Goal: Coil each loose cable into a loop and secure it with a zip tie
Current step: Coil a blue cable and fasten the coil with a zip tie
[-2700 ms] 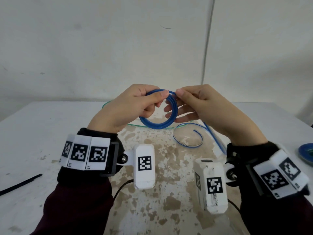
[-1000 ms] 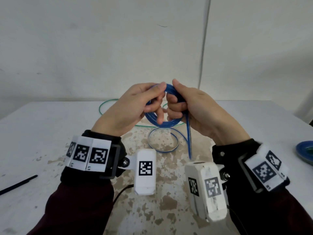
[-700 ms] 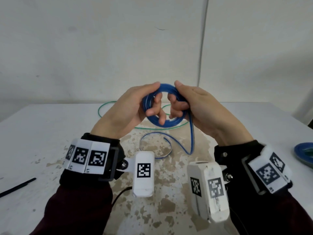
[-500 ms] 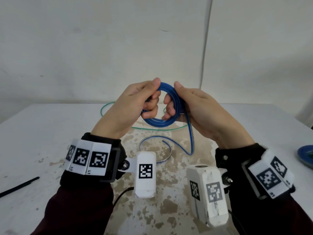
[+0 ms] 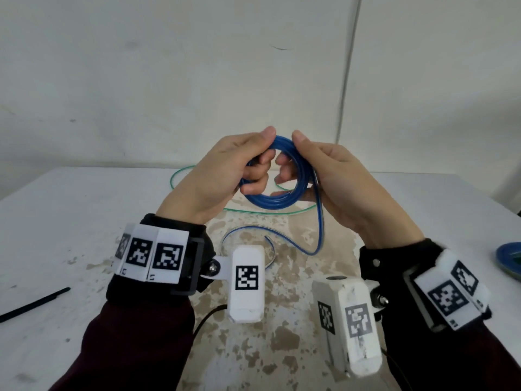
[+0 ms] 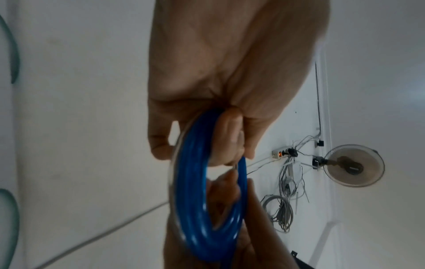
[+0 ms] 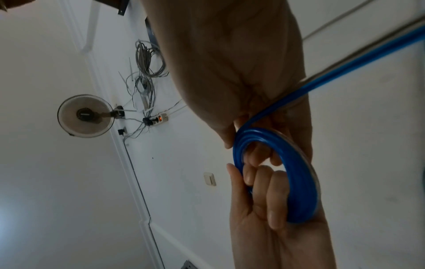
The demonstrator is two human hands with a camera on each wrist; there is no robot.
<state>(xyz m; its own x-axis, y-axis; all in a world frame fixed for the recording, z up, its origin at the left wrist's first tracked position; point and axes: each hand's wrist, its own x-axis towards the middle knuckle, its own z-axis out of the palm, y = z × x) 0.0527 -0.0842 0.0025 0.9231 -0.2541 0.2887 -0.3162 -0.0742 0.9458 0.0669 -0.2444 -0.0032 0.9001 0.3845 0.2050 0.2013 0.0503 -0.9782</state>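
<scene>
Blue plastic-coated cable [image 5: 277,197] coiled in a loop, held above a stained white table [image 5: 70,221].
Left hand [image 5: 222,176] and right hand [image 5: 335,179] both grip the coil; its loose tail hangs to the tabletop.

We saw a blue cable [image 5: 284,197], a green cable [image 5: 180,176] behind it, a black zip tie [image 5: 33,304] left of it, all on a white table [image 5: 70,221] mottled with brown patches
</scene>
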